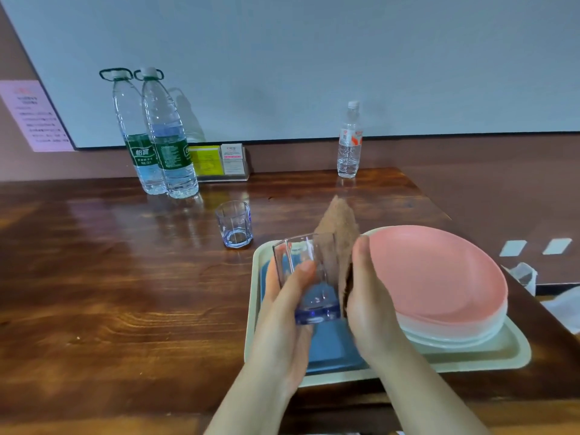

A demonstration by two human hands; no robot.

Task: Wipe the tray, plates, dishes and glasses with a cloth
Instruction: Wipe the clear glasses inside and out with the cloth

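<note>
Left hand (292, 306) grips a glass (309, 277), right hand (370, 302) presses the cloth (337, 233) against it; plates (439, 277), tray (470, 356), second glass (234, 224) apparently still await wiping.

A dark, glossy wooden table (110, 293) carries everything. Directly beneath the grip sits a cream tray (477, 356). Just beyond the grip, to its left, stands an empty glass (234, 223). Far beyond it on the left stand two large water bottles (160, 142) beside a card holder (219, 163); a small bottle (349, 142) stands straight beyond.
</note>
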